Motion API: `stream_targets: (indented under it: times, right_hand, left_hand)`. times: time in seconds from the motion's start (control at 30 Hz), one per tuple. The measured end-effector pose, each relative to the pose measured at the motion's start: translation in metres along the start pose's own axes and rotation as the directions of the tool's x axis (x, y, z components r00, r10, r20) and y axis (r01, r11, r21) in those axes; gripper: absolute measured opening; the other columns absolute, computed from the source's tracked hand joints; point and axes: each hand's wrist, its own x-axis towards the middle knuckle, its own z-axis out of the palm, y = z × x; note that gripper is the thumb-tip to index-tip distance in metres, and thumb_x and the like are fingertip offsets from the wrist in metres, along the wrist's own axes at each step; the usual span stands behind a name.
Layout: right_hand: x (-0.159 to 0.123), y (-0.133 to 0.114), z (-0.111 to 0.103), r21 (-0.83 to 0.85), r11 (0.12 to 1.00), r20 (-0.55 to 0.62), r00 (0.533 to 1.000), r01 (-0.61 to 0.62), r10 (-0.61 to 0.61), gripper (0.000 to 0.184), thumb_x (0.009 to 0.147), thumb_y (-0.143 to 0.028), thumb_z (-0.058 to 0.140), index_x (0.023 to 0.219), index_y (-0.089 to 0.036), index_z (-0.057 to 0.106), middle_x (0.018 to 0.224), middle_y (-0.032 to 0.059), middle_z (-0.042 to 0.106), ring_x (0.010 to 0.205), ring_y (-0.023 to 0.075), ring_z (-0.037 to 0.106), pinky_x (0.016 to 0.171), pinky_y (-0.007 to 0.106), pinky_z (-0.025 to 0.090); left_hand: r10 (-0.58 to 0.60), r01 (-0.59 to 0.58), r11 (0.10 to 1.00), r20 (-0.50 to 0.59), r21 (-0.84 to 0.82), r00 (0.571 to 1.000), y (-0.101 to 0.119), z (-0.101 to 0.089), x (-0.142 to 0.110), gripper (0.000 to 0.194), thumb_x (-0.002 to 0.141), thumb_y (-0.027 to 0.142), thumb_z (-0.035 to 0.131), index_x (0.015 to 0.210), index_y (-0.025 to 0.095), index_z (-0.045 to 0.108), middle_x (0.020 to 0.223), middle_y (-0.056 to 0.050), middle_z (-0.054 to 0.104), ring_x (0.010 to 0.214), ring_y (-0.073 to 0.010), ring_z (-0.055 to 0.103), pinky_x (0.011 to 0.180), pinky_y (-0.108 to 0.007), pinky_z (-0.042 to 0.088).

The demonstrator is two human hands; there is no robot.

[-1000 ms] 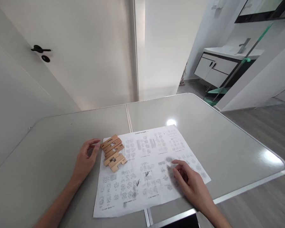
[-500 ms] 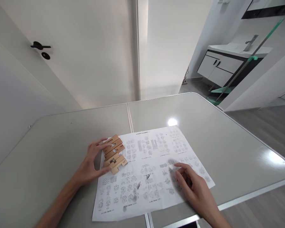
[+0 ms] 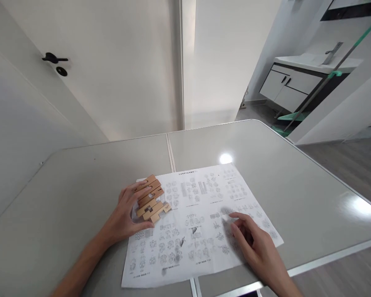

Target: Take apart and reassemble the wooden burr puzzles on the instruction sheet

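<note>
Several notched wooden puzzle pieces (image 3: pixel 156 209) lie side by side on the upper left of a large printed sheet (image 3: pixel 200 231). The ones at the back are darker, those in front paler. My left hand (image 3: pixel 128 214) rests over their left side, fingers spread across the back pieces and the thumb by the front ones. Part of the group is hidden under those fingers. On the right part of the sheet lies my right hand (image 3: pixel 253 239), loosely curled, with a gap between thumb and forefinger and nothing visible in it.
The sheet, printed with small diagrams, lies across the seam of a grey table (image 3: pixel 297 198) with a pale metal edge. Beyond it stands a white door (image 3: pixel 126 74) with a black handle (image 3: pixel 54 58). A washbasin cabinet (image 3: pixel 290 84) and a green-and-grey broom (image 3: pixel 324 78) are at the back right.
My left hand has slid slightly right and further over the wooden pieces. A pale front piece has shifted right against the others. The right hand keeps its pose; the view has moved slightly.
</note>
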Motion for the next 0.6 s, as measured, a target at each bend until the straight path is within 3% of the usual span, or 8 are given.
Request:
stream_targets:
  times: [0.17,0.3,0.43,0.6]
  right_hand:
    - [-0.002,-0.01,0.003,0.016,0.999,-0.064,0.997,-0.029,0.03,0.042,0.1,-0.06,0.048,0.118,-0.025,0.064,0.079,0.0013,0.068,0.059,0.0163,0.059,0.055,0.026,0.048]
    - [-0.003,-0.014,0.005,0.016,0.999,-0.096,0.995,-0.034,0.035,0.044,0.1,-0.062,0.046,0.117,-0.026,0.064,0.078,0.001,0.068,0.058,0.0163,0.057,0.054,0.026,0.047]
    - [-0.003,-0.009,0.003,0.013,1.0,-0.054,0.998,-0.023,0.023,0.041,0.101,-0.059,0.047,0.119,-0.026,0.062,0.079,0.0005,0.068,0.059,0.0158,0.057,0.056,0.026,0.048]
    - [-0.001,-0.003,0.0,0.004,1.0,-0.011,1.0,0.014,-0.014,0.041,0.101,-0.058,0.048,0.12,-0.024,0.062,0.08,0.0016,0.069,0.059,0.0164,0.06,0.056,0.026,0.05]
  left_hand:
    - [-0.069,0.067,0.997,-0.107,-0.024,0.992,-0.002,0.002,0.0,0.042,0.102,0.036,0.054,0.143,0.032,0.048,0.149,-0.008,0.05,0.139,-0.0304,0.043,0.114,-0.054,0.04]
    - [-0.16,0.165,0.986,-0.226,0.002,0.961,-0.002,0.006,0.003,0.027,0.102,0.038,0.056,0.127,0.029,0.06,0.134,-0.006,0.062,0.127,-0.0276,0.052,0.109,-0.049,0.045]
    - [-0.224,0.243,0.969,-0.284,0.034,0.932,-0.006,0.004,0.005,0.026,0.099,0.047,0.059,0.113,0.026,0.067,0.126,-0.007,0.066,0.12,-0.0276,0.055,0.105,-0.048,0.048]
    - [-0.241,0.262,0.956,-0.148,0.135,0.959,-0.016,-0.011,0.013,0.044,0.09,0.063,0.064,0.113,0.026,0.071,0.131,-0.009,0.064,0.129,-0.0341,0.048,0.109,-0.055,0.043]
